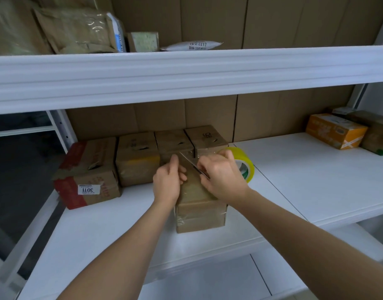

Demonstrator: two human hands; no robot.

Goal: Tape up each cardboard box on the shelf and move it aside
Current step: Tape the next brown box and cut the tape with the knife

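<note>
Cardboard box (pixel 200 210): stood at front of white shelf (pixel 316 180), strip of clear tape (pixel 187 154) stretched above top. Left hand (pixel 168 184): grip clenched at tape's near end, resting on box. Right hand (pixel 224 177): grip grasping a thin blade (pixel 200 169) beside tape. Yellow tape roll (pixel 243 163): behind right hand. Row of four boxes (pixel 140 158): against back. Orange carton (pixel 335 131): far right.

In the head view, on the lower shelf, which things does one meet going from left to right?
Red-edged box → plain box → left hand → right hand → tape roll → orange box.
</note>
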